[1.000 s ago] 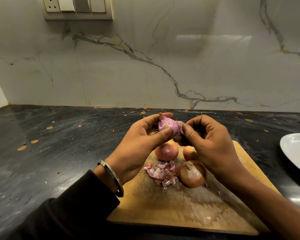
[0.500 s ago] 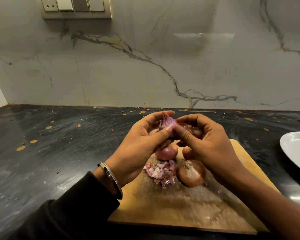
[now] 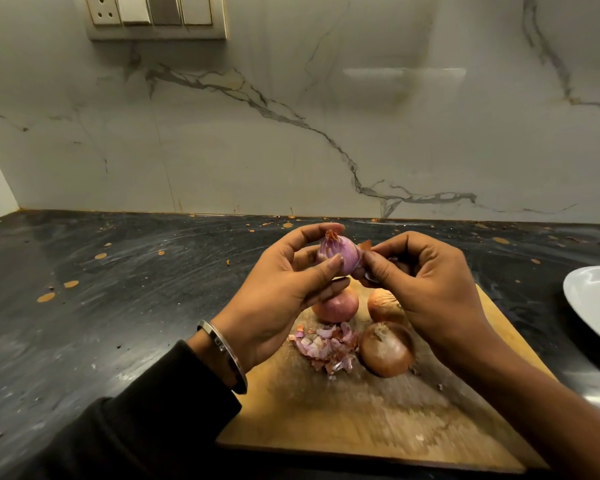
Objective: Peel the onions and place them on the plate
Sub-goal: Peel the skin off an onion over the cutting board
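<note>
My left hand (image 3: 278, 292) grips a small purple onion (image 3: 338, 252), partly peeled, in the air above the wooden cutting board (image 3: 378, 420). My right hand (image 3: 426, 282) pinches a strip of skin at the onion's right side. On the board below lie three onions with skin on: a pinkish one (image 3: 336, 308), a small brown one (image 3: 383, 304) and a larger brown one (image 3: 387, 349). A heap of purple peels (image 3: 328, 346) lies beside them. The white plate (image 3: 593, 299) shows at the right edge, cut off by the frame.
The board lies on a dark stone counter (image 3: 118, 289) dotted with scraps of skin. A marble wall (image 3: 291, 133) rises behind, with a switch panel (image 3: 156, 15) at the top left.
The held onion has turned in my left hand. My right hand has shifted slightly right and now pulls a strip of skin away from the onion's side.
</note>
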Motion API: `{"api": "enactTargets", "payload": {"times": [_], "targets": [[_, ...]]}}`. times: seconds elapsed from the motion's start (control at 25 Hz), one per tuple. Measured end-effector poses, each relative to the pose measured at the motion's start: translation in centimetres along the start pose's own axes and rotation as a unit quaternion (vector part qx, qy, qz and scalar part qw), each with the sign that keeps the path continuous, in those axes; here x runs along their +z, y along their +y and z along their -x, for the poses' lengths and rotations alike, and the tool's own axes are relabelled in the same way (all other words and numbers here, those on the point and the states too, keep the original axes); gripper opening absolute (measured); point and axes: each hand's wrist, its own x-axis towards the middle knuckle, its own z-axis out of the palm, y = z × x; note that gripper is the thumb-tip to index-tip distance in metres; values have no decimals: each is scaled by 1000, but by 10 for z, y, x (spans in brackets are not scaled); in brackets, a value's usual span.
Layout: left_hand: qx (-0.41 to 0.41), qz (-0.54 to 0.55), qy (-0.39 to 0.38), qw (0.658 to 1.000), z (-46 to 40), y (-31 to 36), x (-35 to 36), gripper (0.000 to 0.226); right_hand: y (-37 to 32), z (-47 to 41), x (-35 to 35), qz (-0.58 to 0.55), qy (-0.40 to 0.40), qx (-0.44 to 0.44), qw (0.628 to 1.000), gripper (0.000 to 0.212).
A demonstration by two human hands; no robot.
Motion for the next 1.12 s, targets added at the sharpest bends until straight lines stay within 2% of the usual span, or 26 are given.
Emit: {"api": "enactTargets", "payload": {"times": [0.16,0.44,0.6,0.68,0.84,0.96,1.12], "targets": [[5,-4,3,1000,-1,0,0,46,2,0,0,3,-6,6,1000,8],[-10,32,-24,999,-1,0,0,42,-1,-1,0,-8,11,8,1000,37],[-16,65,-38,997,-1,2,0,42,6,-4,-3,-29,10,26,999,11],[-21,63,-36,997,-1,1,0,40,7,-5,-3,-32,-5,36,999,5],[-20,50,-14,998,-2,-2,-1,34,3,-3,-2,-46,-26,54,997,13],[-11,26,-15,999,-1,-2,-1,35,0,-1,-1,-7,-46,65,997,33],[3,-41,-9,999,0,-3,0,38,-1,1,1,4,-47,57,997,25]]}}
